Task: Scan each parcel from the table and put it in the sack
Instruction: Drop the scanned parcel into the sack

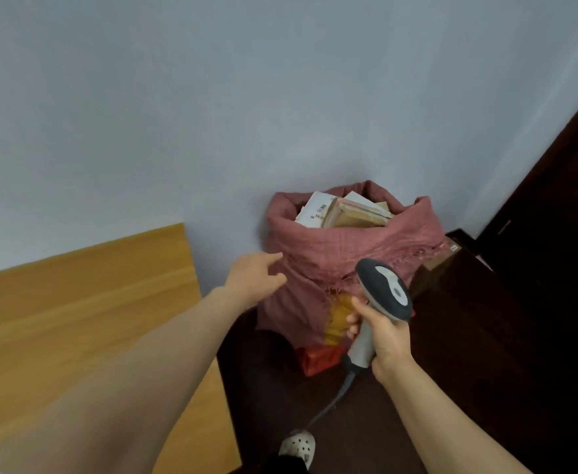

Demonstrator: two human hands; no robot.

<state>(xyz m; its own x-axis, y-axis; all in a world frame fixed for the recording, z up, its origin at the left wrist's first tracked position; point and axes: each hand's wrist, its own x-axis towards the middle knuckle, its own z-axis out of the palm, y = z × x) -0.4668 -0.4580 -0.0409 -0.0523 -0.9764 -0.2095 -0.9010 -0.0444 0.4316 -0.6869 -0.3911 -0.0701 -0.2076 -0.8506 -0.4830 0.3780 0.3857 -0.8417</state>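
One scanner (pixel 383 289) sits gripped in the right hand (pixel 386 340); left hand (pixel 251 278) slack-fingered beside the sack (pixel 349 248).

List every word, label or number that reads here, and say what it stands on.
Nothing can be quoted; all print is too small or blurred.
On the white parcel in the sack: a shipping label with barcodes, text blurred.
On the brown box right of the sack: a small label, too small to read.
On the scanner in the right hand: pale panels, no legible marking.
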